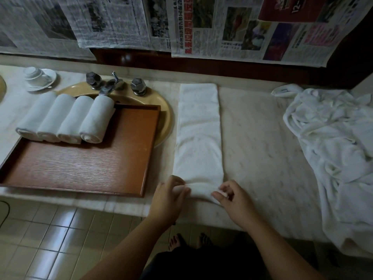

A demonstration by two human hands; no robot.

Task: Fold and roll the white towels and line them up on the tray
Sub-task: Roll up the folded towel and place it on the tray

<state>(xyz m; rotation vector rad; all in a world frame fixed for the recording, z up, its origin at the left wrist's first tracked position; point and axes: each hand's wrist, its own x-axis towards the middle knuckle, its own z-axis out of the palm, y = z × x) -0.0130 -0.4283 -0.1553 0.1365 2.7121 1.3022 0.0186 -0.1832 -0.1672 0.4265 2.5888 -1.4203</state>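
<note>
A white towel [198, 134] folded into a long narrow strip lies on the marble counter, running away from me. Its near end is curled into the start of a roll. My left hand [168, 196] grips the left side of that roll, and my right hand [232, 199] pinches its right side. The wooden tray [80, 168] sits to the left, over the sink. Several rolled white towels [66, 118] lie side by side along the tray's far edge.
A heap of loose white towels [335, 150] covers the counter's right side. A beige sink [161, 110] with a metal tap [110, 83] lies under the tray. An upturned cup on a saucer [39, 77] stands far left. Newspapers hang on the wall behind.
</note>
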